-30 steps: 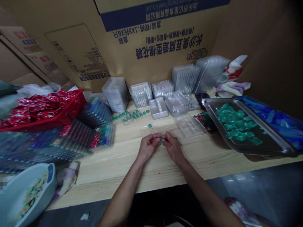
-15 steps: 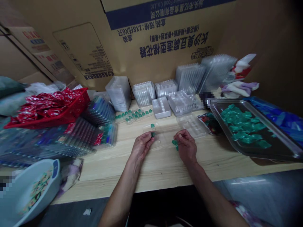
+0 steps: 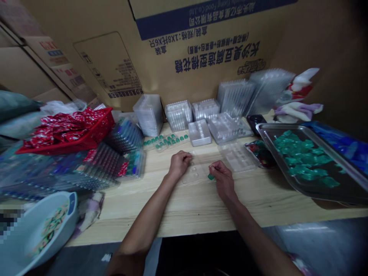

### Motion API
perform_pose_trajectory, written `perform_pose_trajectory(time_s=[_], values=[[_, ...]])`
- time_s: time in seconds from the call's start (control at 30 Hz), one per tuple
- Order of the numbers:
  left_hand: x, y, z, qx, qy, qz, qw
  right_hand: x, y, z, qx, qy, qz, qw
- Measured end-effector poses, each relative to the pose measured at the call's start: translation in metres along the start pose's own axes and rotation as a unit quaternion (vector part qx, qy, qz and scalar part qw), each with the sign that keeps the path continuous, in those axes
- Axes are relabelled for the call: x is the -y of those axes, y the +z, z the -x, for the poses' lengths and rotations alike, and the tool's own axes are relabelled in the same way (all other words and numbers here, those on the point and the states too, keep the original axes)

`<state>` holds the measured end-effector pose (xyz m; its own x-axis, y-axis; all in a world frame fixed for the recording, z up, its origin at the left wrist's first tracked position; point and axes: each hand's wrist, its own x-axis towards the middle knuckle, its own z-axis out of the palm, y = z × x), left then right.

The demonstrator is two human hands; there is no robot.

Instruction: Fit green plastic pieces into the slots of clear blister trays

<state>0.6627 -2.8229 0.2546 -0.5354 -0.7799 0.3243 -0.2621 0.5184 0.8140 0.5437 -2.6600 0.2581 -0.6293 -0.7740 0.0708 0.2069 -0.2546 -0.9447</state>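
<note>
My left hand (image 3: pixel 180 165) is closed in a pinch at the upper left of a clear plastic tray (image 3: pixel 193 175) with shallow hollows, lying on the table. Its fingertips cover that end of the tray, so whatever they hold is hidden. To the right of the tray, my right hand (image 3: pixel 223 179) is closed around a small glossy green piece (image 3: pixel 211 176), which sticks out below the fingers. Behind the left hand stand filled clear trays with small green pieces (image 3: pixel 163 144). A metal tray (image 3: pixel 290 180) at the right bears a heap of loose green pieces (image 3: pixel 304 155).
Stacks of clear plastic trays (image 3: pixel 148 115) line the cardboard wall (image 3: pixel 161 82). At the left, a red basket (image 3: pixel 97 134) of red packets sits above stacked filled trays (image 3: pixel 94 165). A pale blue basin (image 3: pixel 61 230) stands at the front left. Another clear tray (image 3: pixel 238 157) lies right of centre.
My left hand has moved forward over the tray's upper end, and its green piece is now hidden from view. My right hand still grips a green piece. The view has shifted slightly.
</note>
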Motion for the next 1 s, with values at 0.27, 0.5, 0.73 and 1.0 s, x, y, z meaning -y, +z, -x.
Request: perform_pose_trajectory(time_s=[0.27, 0.5, 0.73, 1.0], values=[[0.007, 0.003, 0.002, -0.019, -0.05, 0.021, 0.998, 0.0, 0.002, 0.0, 0.01, 0.007, -0.011, 1.0], [0.005, 0.011, 0.009, -0.008, -0.059, 0.018, 0.998, 0.0, 0.001, 0.001, 0.001, 0.012, -0.002, 1.0], [0.004, 0.014, 0.022, 0.036, -0.002, -0.087, 0.996, -0.009, -0.006, 0.005, -0.024, 0.02, -0.006, 0.999], [-0.007, 0.009, 0.038, 0.014, 0.007, -0.076, 0.997, 0.002, -0.008, 0.002, 0.031, 0.049, -0.173, 0.983]])
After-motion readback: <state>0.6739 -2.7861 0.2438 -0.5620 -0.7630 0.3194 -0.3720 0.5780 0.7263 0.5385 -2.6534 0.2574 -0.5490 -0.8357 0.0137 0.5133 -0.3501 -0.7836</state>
